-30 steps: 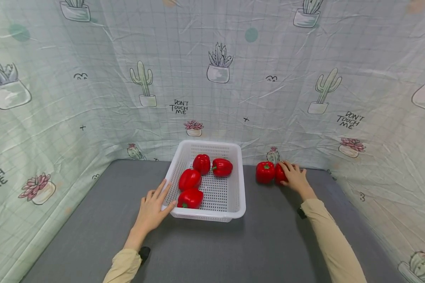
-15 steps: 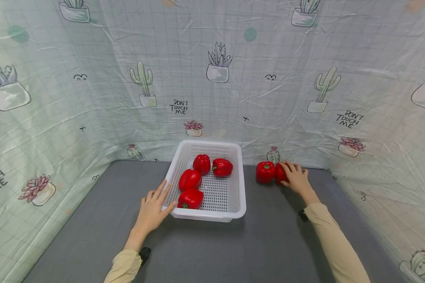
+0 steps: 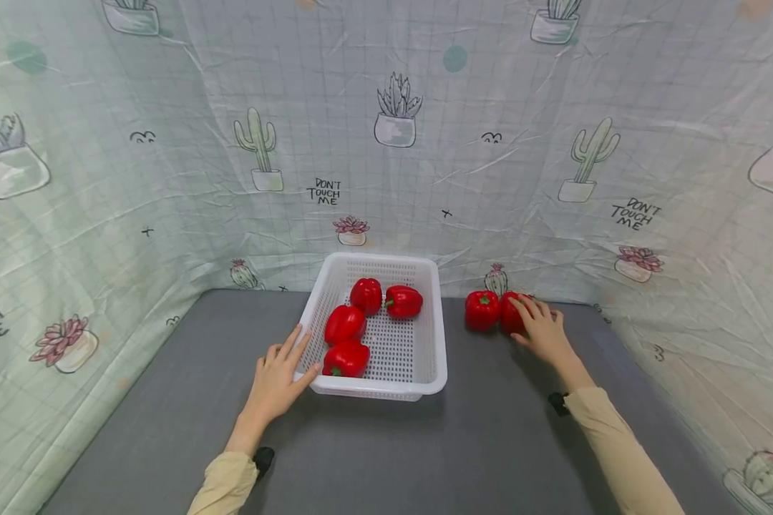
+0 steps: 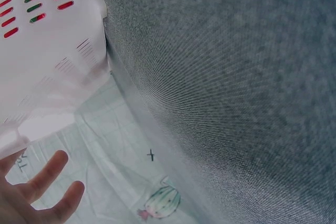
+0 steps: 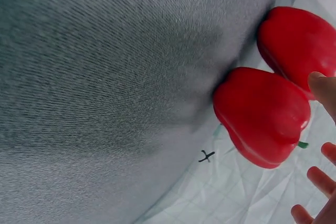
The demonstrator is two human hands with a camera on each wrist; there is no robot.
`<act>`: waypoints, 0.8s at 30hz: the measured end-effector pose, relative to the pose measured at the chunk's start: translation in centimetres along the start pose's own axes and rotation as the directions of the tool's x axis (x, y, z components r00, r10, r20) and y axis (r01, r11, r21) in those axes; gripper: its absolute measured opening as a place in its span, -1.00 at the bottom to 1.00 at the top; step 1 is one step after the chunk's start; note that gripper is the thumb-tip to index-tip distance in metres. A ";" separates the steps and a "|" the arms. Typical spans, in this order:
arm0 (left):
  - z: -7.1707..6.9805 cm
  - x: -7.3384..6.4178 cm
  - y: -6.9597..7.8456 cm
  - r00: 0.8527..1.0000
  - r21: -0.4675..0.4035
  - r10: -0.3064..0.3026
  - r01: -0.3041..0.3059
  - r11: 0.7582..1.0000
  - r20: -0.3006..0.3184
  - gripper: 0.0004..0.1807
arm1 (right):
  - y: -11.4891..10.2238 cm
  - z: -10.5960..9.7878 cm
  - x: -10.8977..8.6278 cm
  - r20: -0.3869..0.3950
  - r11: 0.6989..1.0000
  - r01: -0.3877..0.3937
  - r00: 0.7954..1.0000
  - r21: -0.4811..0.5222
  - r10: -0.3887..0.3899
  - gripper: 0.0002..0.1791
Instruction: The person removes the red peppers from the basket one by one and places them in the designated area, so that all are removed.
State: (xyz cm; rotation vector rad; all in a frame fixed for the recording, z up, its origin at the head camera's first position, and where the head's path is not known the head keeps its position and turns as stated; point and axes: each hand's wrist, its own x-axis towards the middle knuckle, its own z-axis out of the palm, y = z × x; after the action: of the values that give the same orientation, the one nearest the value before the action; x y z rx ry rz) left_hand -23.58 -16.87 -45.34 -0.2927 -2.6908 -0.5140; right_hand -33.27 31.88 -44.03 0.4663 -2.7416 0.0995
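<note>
My left hand lies with spread fingers over the near-left corner of a white slotted plastic basket, fingertips at its rim. Inside the basket are several red bell peppers, one in the near-left corner and another on its side at the back. My right hand is at a red bell pepper on the table, partly covering it in the head view. In the right wrist view its fingers are spread apart beside that pepper, not curled round it. A second pepper stands directly to its left.
Everything stands on a dark grey tabletop. Behind and at both sides hangs a pale sheet printed with cacti, close behind the basket and the two loose peppers.
My right hand has drawn back slightly to the right and toward me, uncovering more of the right-hand pepper. The left hand and the basket stay in place.
</note>
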 end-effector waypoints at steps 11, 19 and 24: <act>-0.1 0.1 0.0 1.000 -0.008 -0.015 0.015 1.000 0.008 -0.28 | -1.9 -1.0 -1.5 -0.083 0.998 0.058 0.995 0.000 -0.058 -0.22; -0.2 0.1 0.0 1.000 -0.011 -0.020 0.020 1.000 0.007 -0.27 | -4.3 -2.2 -2.4 -0.094 0.995 0.089 0.992 0.043 -0.084 -0.22; -0.2 0.2 0.1 1.000 -0.010 -0.021 0.021 1.000 0.013 -0.27 | -6.0 -2.9 -2.6 -0.117 0.990 0.126 0.986 0.068 -0.117 -0.24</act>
State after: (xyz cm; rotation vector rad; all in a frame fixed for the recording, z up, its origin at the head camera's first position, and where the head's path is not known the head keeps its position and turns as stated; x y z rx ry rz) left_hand -23.64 -16.81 -45.06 -0.2719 -2.7069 -0.5335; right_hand -28.04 27.40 -42.15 0.6284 -2.5990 0.1929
